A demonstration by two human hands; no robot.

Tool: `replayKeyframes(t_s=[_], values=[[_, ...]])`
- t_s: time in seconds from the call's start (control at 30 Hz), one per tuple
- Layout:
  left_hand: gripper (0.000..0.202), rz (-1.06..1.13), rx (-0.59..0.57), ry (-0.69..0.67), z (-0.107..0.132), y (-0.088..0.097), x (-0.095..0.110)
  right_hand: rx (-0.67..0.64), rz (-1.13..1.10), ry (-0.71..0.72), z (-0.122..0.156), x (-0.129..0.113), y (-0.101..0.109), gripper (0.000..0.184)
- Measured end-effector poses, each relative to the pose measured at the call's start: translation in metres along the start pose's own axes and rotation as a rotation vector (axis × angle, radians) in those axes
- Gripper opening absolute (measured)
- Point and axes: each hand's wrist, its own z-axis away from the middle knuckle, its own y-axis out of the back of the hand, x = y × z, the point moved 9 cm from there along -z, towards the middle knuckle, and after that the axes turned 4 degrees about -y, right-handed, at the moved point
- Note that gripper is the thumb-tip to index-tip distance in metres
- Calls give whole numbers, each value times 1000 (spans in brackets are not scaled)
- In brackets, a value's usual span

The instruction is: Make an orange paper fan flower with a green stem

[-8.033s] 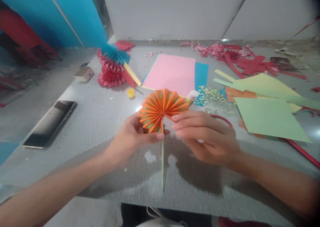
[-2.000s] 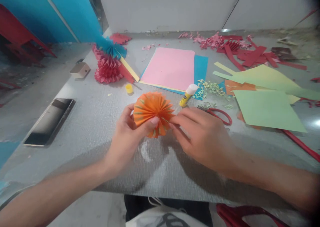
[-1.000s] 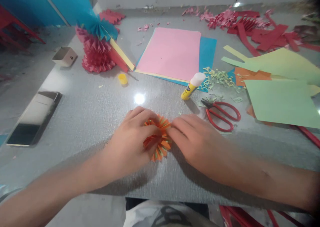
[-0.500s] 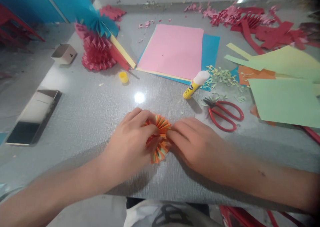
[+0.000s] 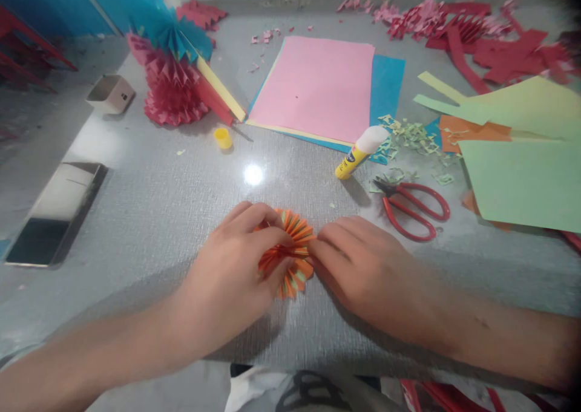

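Together, left hand (image 5: 236, 261) and right hand (image 5: 363, 264) pinching orange pleated rosette (image 5: 297, 227), face upward; inner fold (image 5: 299, 252) running lengthwise left-right

No readable text. Glue stick (image 5: 356, 156): dark label patch, lettering too small and blurred. Small pale box (image 5: 113, 97): dark mark on side, illegible. Light cloth (image 5: 254, 390), bottom edge: dark print, cut off, unreadable.

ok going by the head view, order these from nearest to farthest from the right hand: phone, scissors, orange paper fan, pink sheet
1. Orange paper fan: touching the right hand, on its left.
2. Scissors: just beyond that hand, to the right.
3. Pink sheet: farther back, near the middle.
4. Phone: far over on the left.
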Motion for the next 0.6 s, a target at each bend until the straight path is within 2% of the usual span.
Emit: replayKeyframes(t_s=[0.27,0.47,0.6], values=[[15,33,28,-39,-2,5,1,35,-28,-21,-2,3,3,23],[19,-44,-15,-96,-5,2,6,27,-53,-11,-4,5,1,24],[15,-25,-64,-49,-5,-2,2,13,-71,-12,-3,6,0,20]])
